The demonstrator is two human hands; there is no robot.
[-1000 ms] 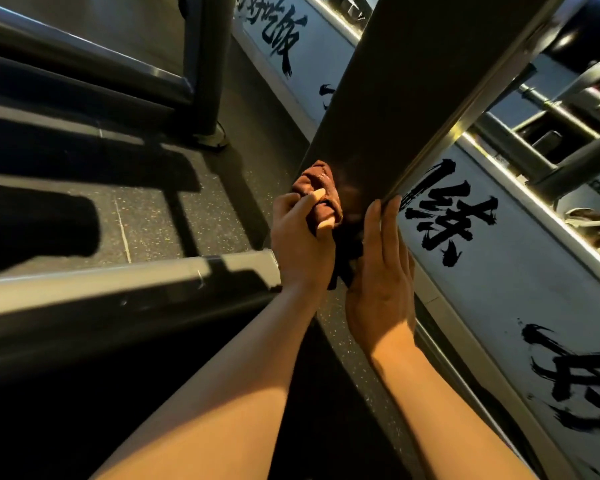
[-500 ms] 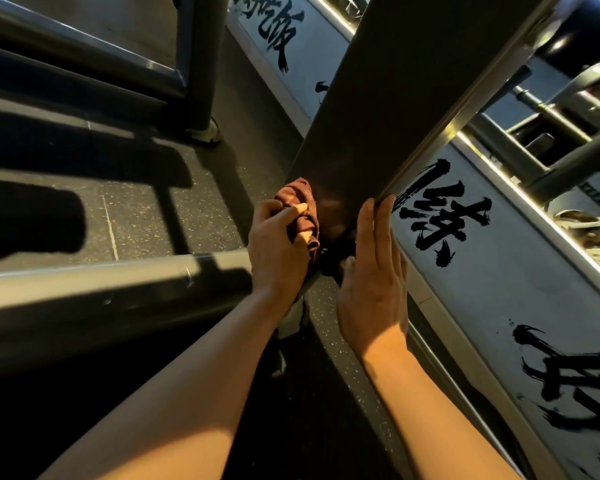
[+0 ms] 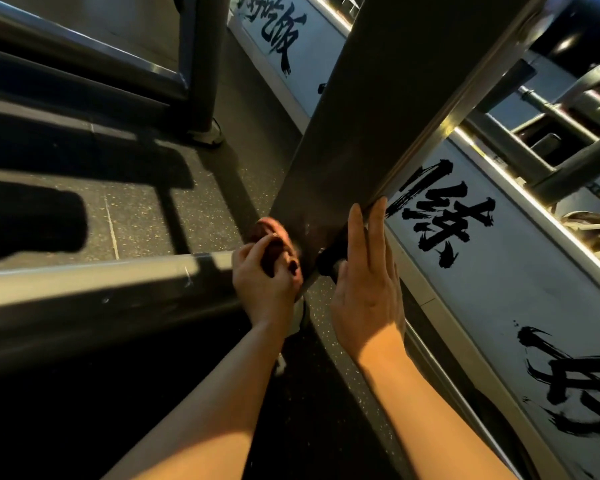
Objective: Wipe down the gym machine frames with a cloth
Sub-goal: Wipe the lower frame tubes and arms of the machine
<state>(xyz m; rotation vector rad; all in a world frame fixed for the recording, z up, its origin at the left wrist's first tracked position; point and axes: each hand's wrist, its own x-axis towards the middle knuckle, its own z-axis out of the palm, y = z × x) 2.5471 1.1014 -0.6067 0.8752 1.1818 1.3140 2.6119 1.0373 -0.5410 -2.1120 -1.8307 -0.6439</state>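
A wide dark metal upright (image 3: 378,116) of the gym machine slants from the top right down to the floor at centre. My left hand (image 3: 264,278) grips a bunched reddish-brown cloth (image 3: 274,239) and holds it against the post's left face, close to its foot. My right hand (image 3: 366,275) lies with straight fingers along the post's right edge, just above the foot. Part of the cloth is hidden behind my left fingers.
A horizontal grey frame bar (image 3: 101,282) runs in from the left to the post's foot. Another dark frame with a round post (image 3: 205,64) stands at the back left on speckled rubber floor (image 3: 136,216). A white wall panel with black brush lettering (image 3: 499,271) runs along the right.
My left hand has slid the cloth down the post's left face toward its foot. My right hand stays flat on the post's right edge. The view has shifted slightly.
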